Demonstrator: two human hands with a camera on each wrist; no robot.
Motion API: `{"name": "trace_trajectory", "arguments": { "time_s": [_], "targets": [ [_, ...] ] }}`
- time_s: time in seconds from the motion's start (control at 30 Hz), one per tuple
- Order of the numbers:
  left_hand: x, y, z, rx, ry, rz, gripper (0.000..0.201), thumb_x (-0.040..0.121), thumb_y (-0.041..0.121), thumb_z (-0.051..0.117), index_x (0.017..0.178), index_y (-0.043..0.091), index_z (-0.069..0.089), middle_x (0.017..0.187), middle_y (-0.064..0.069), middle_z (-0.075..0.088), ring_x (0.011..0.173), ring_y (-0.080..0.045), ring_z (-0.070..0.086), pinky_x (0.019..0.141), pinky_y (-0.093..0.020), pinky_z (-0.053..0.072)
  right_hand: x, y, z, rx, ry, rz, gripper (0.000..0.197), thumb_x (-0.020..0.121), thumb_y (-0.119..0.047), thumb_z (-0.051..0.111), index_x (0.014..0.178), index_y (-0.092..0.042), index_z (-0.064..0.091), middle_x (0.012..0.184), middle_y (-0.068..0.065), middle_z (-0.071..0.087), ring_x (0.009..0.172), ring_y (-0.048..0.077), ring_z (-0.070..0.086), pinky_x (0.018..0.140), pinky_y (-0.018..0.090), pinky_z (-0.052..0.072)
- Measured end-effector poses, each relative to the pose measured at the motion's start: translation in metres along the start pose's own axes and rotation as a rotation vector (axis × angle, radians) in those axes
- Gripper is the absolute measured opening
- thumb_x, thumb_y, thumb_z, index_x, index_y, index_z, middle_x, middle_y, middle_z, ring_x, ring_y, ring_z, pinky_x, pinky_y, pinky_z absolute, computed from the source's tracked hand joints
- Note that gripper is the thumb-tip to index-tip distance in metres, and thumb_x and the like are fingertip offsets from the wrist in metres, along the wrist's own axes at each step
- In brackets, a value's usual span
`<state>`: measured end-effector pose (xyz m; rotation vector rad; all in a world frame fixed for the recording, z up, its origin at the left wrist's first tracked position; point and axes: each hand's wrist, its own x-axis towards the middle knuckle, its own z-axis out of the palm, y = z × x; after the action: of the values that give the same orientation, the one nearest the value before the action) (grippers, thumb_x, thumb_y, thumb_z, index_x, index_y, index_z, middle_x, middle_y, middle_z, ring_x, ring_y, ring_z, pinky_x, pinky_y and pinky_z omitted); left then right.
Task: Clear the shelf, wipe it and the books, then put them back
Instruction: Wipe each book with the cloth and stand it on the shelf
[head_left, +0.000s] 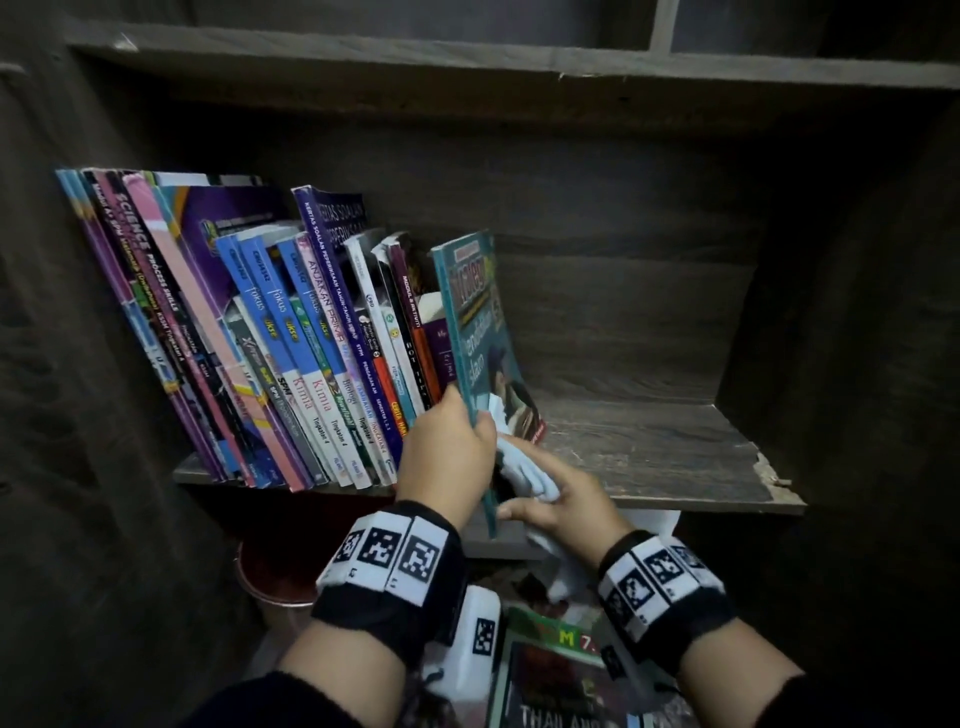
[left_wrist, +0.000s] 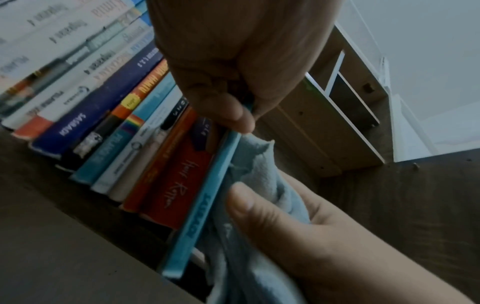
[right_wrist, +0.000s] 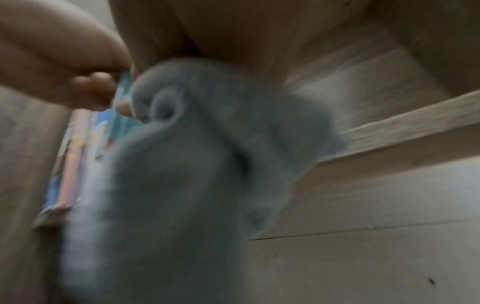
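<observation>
A thin teal book (head_left: 480, 332) stands at the right end of a row of books (head_left: 270, 332) on the dark wooden shelf (head_left: 665, 447). My left hand (head_left: 447, 447) pinches its spine (left_wrist: 207, 201) near the lower end. My right hand (head_left: 561, 504) holds a pale blue-white cloth (head_left: 524, 467) bunched against the book's front cover. In the left wrist view the cloth (left_wrist: 259, 176) lies against the teal book under my right thumb (left_wrist: 249, 207). The right wrist view is blurred and mostly filled by the cloth (right_wrist: 194, 164).
The right half of the shelf board is bare, with a chipped front right corner (head_left: 769, 473). Below the shelf lie a green-covered book (head_left: 550, 675), more white cloth (head_left: 566, 577) and a round reddish container (head_left: 270, 577). Another board (head_left: 467, 57) runs above.
</observation>
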<state>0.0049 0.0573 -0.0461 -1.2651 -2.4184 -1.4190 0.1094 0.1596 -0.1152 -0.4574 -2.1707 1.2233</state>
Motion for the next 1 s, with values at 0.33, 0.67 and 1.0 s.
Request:
{"name": "trace_trajectory", "arguments": {
  "time_s": [0.33, 0.67, 1.0],
  "targets": [
    [-0.005, 0.007, -0.025, -0.104, 0.387, 0.33, 0.03, 0.097, 0.027, 0.048, 0.078, 0.006, 0.059, 0.053, 0.001, 0.053, 0.046, -0.012, 0.046, 0.045, -0.016, 0.035, 0.021, 0.0, 0.009, 0.021, 0.35, 0.078, 0.055, 0.079, -0.022, 0.076, 0.127, -0.039, 0.056, 0.115, -0.019, 0.066, 0.107, -0.003, 0.059, 0.097, 0.03, 0.049],
    [-0.015, 0.001, -0.072, -0.319, 0.586, 0.274, 0.025, 0.089, 0.04, 0.05, 0.075, 0.019, 0.052, 0.054, -0.004, 0.061, 0.046, -0.022, 0.062, 0.046, -0.043, 0.054, 0.048, -0.043, 0.021, -0.474, 0.159, 0.022, 0.107, 0.084, -0.043, 0.067, 0.129, -0.059, -0.029, 0.16, 0.012, 0.006, 0.134, 0.034, 0.04, 0.099, 0.045, 0.043],
    [-0.024, 0.004, -0.133, -0.474, 0.492, 0.128, 0.009, 0.093, 0.016, 0.058, 0.085, 0.019, 0.055, 0.07, 0.0, 0.066, 0.034, -0.012, 0.055, 0.033, -0.022, 0.043, 0.092, -0.102, -0.006, -0.545, 0.04, -0.118, 0.105, 0.08, -0.036, 0.073, 0.145, -0.052, -0.008, 0.153, -0.001, 0.03, 0.129, 0.023, 0.046, 0.101, 0.044, 0.043]
  ]
}}
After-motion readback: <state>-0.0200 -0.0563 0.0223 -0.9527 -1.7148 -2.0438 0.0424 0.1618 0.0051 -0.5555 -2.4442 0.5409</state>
